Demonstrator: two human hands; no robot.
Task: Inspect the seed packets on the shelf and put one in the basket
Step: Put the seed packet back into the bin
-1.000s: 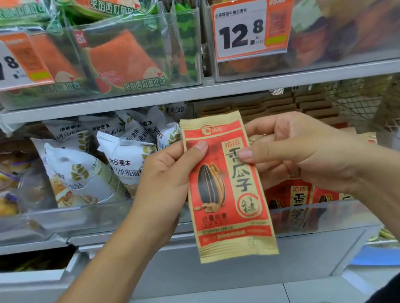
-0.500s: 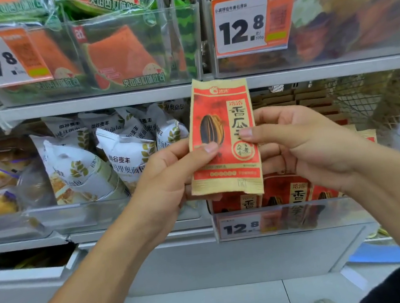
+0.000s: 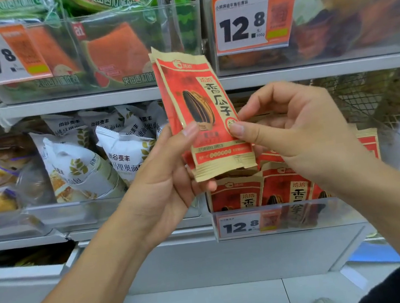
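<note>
Red-and-tan paper sunflower-seed packet (image 3: 204,115) raised since 1.0 s ago, now tilted left before upper shelf edge; a 2nd packet edge shows behind it (maybe 2 held).
Left hand (image 3: 164,179) pinches lower left side; right hand (image 3: 289,126) pinches right edge.
Inspection ongoing, judged.
Basket not in view.
Clear plastic bin of matching packets (image 3: 291,218) just below; open room toward body.

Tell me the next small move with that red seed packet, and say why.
Probably separate the two layers: a second edge shows behind the seed packet at its top, so the left hand may be holding two. The right hand already pinches the front one and could slide it free, returning the other to the shelf bin. No basket shows in view.
</note>
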